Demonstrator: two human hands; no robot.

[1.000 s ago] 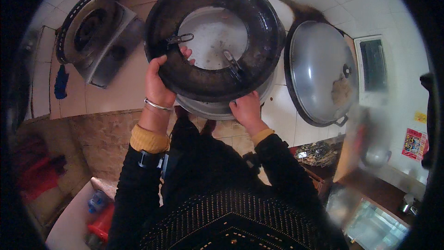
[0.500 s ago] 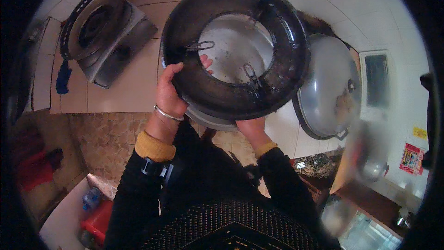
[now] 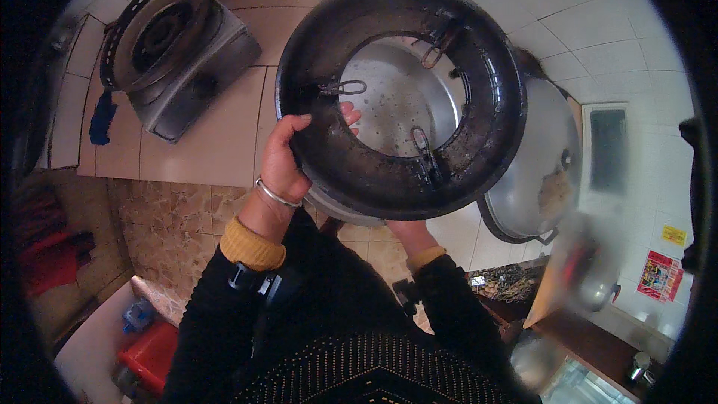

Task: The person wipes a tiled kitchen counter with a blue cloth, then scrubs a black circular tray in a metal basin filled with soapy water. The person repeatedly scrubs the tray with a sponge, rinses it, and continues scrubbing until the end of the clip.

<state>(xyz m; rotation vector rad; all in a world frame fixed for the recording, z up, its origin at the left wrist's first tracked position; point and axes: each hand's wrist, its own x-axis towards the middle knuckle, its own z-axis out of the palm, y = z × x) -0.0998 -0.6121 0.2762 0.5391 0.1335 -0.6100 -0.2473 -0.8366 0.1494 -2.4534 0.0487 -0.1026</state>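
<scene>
A large blackened metal ring (image 3: 318, 131) with a wide opening and three wire loops fills the middle of the view. Around its left edge is closed my left hand (image 3: 286, 157): the thumb lies over the top, and fingertips show through the opening. My right hand (image 3: 410, 236) reaches under the near edge, its fingers hidden. Below the ring lies a silver metal basin (image 3: 396, 105), seen through the opening, with wet specks on its bottom; part of its rim (image 3: 340, 208) shows near my left wrist. I cannot tell whether the right hand touches ring or basin.
A gas stove (image 3: 202, 67) stands on the tiled counter (image 3: 198, 146) at the left, a blue cloth (image 3: 103, 120) beside it. At the right, a big domed lid (image 3: 535, 157) covers a cooking place. A red bin (image 3: 149, 355) stands at lower left, firewood (image 3: 508, 284) at lower right.
The ring has shifted a little right and nearer to me and has turned slightly, so a third wire loop shows clearly. Both hands have moved with it.
</scene>
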